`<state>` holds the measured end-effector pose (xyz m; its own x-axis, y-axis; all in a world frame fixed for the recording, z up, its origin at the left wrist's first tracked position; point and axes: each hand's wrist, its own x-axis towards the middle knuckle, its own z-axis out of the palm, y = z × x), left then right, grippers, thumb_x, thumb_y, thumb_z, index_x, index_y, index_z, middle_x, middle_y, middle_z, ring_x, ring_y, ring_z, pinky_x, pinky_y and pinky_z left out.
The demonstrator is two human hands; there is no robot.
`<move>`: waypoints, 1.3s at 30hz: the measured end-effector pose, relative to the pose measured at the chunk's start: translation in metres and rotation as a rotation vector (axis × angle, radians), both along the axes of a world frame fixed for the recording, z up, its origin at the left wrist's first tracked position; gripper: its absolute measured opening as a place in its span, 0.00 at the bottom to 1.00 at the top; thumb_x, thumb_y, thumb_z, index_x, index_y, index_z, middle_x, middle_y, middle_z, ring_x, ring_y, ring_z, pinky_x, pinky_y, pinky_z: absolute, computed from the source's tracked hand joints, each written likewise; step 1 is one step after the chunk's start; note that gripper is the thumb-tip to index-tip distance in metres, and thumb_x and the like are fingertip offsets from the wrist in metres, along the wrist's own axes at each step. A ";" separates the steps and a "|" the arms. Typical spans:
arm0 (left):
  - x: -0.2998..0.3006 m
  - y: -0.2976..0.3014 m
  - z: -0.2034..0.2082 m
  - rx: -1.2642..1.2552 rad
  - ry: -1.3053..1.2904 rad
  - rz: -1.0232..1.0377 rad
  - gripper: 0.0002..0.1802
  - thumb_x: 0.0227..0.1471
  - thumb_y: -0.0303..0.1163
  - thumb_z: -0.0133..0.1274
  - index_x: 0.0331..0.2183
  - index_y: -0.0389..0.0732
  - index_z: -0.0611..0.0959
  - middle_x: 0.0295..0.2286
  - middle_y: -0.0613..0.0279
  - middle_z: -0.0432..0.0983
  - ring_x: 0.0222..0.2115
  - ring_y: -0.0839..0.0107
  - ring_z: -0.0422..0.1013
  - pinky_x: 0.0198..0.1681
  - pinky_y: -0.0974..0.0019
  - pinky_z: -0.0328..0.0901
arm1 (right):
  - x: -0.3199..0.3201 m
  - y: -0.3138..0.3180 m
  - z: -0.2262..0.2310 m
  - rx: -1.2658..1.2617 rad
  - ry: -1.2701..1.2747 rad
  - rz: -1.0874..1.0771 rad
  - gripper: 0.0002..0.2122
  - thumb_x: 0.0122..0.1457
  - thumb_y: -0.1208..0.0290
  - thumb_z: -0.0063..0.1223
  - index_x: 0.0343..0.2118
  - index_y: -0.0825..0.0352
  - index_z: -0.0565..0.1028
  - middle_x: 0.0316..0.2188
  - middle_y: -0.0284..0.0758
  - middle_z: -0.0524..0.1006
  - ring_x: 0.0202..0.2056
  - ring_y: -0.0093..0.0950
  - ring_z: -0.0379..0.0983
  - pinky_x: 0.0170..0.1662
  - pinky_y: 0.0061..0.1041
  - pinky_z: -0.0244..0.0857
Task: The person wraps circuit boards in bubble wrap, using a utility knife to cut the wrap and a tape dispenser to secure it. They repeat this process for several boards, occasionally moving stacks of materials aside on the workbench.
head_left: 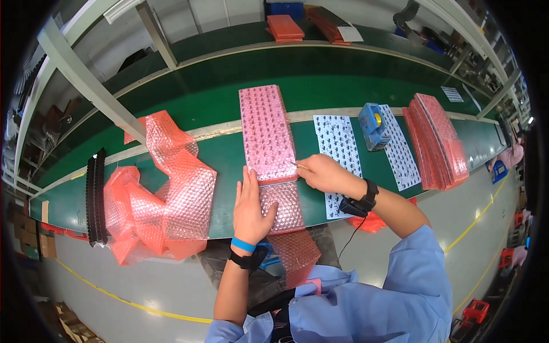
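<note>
A long board panel [264, 128] with rows of small dark marks, tinted pink, lies on a stack in front of me. Pink bubble wrap [281, 208] extends from its near end and hangs over the table edge. My left hand [251, 211] rests on this wrap at the panel's lower left corner, fingers stretched out, holding nothing. At the lower right corner, my right hand [327, 174] pinches a thin pen-like tool [303, 167] whose tip points at the panel. Its exact kind is too small to tell.
White board panels [337, 137] lie to the right, beside a blue device [374, 127] with a yellow round part. Further right stands a stack of pink-wrapped panels [437, 143]. Crumpled pink bubble wrap [186, 194] and a black ribbed strip [96, 197] lie left. A metal post [94, 86] rises there.
</note>
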<state>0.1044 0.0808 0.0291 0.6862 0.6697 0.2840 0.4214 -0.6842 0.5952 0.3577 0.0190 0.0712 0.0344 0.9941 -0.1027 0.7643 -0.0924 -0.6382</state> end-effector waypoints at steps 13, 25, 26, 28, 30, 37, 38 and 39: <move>0.000 -0.003 -0.002 -0.042 -0.075 0.041 0.53 0.50 0.32 0.62 0.70 0.29 0.54 0.68 0.36 0.54 0.70 0.43 0.52 0.72 0.45 0.49 | 0.003 -0.005 0.003 0.071 0.049 -0.129 0.15 0.73 0.63 0.45 0.43 0.68 0.82 0.16 0.34 0.75 0.19 0.29 0.73 0.28 0.31 0.67; 0.000 -0.009 -0.002 0.069 0.025 0.059 0.54 0.49 0.33 0.62 0.70 0.29 0.52 0.68 0.36 0.55 0.70 0.43 0.51 0.73 0.45 0.46 | 0.016 0.000 0.003 -0.075 0.105 -0.166 0.16 0.73 0.62 0.45 0.33 0.68 0.79 0.15 0.34 0.75 0.19 0.28 0.73 0.28 0.31 0.67; 0.000 -0.009 -0.002 0.061 0.025 0.067 0.54 0.49 0.33 0.62 0.70 0.29 0.52 0.68 0.36 0.55 0.70 0.43 0.51 0.73 0.45 0.46 | 0.014 0.002 0.006 -0.079 0.130 -0.132 0.17 0.73 0.61 0.45 0.33 0.68 0.79 0.16 0.35 0.76 0.20 0.30 0.74 0.29 0.33 0.67; 0.003 -0.004 0.001 0.059 -0.015 0.085 0.53 0.49 0.32 0.63 0.70 0.29 0.55 0.67 0.37 0.56 0.68 0.40 0.54 0.72 0.45 0.49 | 0.008 0.004 0.009 -0.096 0.182 -0.061 0.17 0.72 0.59 0.46 0.35 0.67 0.81 0.19 0.38 0.78 0.22 0.34 0.76 0.30 0.36 0.68; -0.006 -0.012 0.004 0.038 -0.034 0.111 0.52 0.49 0.31 0.63 0.69 0.29 0.56 0.67 0.38 0.57 0.67 0.39 0.56 0.71 0.45 0.50 | 0.009 -0.001 0.006 -0.026 0.125 -0.087 0.17 0.72 0.60 0.46 0.35 0.67 0.80 0.19 0.37 0.78 0.22 0.30 0.75 0.29 0.33 0.67; -0.086 -0.097 -0.045 -0.875 -0.399 0.309 0.38 0.56 0.23 0.60 0.65 0.32 0.64 0.58 0.48 0.71 0.61 0.57 0.67 0.65 0.56 0.61 | 0.024 -0.032 0.018 -0.282 0.524 -0.089 0.13 0.72 0.63 0.47 0.38 0.68 0.77 0.22 0.33 0.76 0.22 0.21 0.72 0.29 0.25 0.65; -0.078 -0.106 -0.060 -0.830 -0.495 0.358 0.34 0.56 0.25 0.62 0.61 0.32 0.68 0.54 0.50 0.74 0.56 0.61 0.70 0.60 0.59 0.63 | 0.007 -0.029 0.027 -0.306 0.493 -0.048 0.12 0.72 0.64 0.48 0.38 0.67 0.76 0.22 0.33 0.75 0.22 0.20 0.71 0.28 0.25 0.65; -0.070 -0.114 -0.072 -0.779 -0.588 0.408 0.31 0.55 0.26 0.63 0.58 0.32 0.71 0.51 0.52 0.77 0.52 0.64 0.73 0.55 0.62 0.66 | -0.011 -0.024 0.034 -0.328 0.463 -0.006 0.11 0.72 0.64 0.49 0.39 0.67 0.75 0.21 0.32 0.74 0.22 0.20 0.71 0.28 0.25 0.64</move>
